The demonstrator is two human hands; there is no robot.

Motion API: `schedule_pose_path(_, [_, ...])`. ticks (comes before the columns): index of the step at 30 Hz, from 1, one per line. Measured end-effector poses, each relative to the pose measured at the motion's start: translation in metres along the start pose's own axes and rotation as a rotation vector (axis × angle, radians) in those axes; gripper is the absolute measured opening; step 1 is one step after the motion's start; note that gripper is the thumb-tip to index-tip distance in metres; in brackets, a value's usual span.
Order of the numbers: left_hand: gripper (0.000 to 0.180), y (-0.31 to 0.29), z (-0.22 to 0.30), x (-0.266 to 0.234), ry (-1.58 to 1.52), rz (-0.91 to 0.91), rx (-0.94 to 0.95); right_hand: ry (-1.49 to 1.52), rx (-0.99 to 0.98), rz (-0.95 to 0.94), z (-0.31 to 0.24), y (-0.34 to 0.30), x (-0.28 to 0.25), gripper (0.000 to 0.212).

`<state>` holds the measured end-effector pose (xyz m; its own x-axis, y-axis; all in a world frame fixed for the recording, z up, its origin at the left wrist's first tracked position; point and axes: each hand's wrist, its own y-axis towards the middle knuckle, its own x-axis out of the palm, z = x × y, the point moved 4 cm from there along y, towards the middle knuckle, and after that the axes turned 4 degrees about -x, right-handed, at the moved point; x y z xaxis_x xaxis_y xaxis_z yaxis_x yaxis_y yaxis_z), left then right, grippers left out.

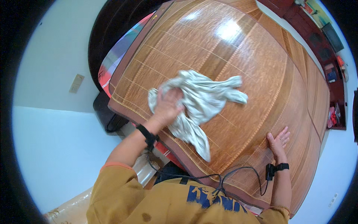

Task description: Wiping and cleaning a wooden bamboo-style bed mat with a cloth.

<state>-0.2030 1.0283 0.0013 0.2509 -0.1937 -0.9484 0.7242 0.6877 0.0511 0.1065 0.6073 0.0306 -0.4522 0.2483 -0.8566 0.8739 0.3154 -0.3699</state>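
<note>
My left hand [169,101] presses a crumpled white cloth [203,99] down on a shiny brown sleeping mat [164,56] that covers a bed. Its fingers are blurred and partly sunk in the folds, closed on the cloth's left part. The rest of the cloth fans out to the right, with one tail hanging toward the mat's near edge. Farther right, my right hand [278,143] rests flat on the mat with fingers apart, holding nothing. Both wrists wear black straps with small devices.
A thin black cable [238,168] runs between the wrist devices across my front. A dark curved headboard [106,28] borders the bed at left, with a colourful sheet [115,59] beneath the mat. Dark red shelves [324,52] stand at far right; a wall socket [76,83] is at left.
</note>
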Motion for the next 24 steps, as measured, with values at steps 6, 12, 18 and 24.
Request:
schedule_pose_path(6, [0.061,0.044,-0.151,0.063,-0.288,0.152,-0.421,0.045,-0.004,-0.01,-0.015,-0.001,0.001,0.121])
schedule_pose_path(12, [0.082,-0.036,-0.005,0.061,-0.476,-0.214,-0.161,-0.014,0.059,0.046,-0.001,0.001,0.007,0.124])
schedule_pose_path(18, [0.061,-0.099,0.149,0.001,0.068,-0.557,0.628,0.012,-0.026,-0.039,-0.018,-0.007,0.004,0.132])
schedule_pose_path(24, [0.07,0.068,0.252,-0.013,0.017,-0.472,0.587,0.047,-0.02,-0.077,-0.02,-0.01,0.002,0.133])
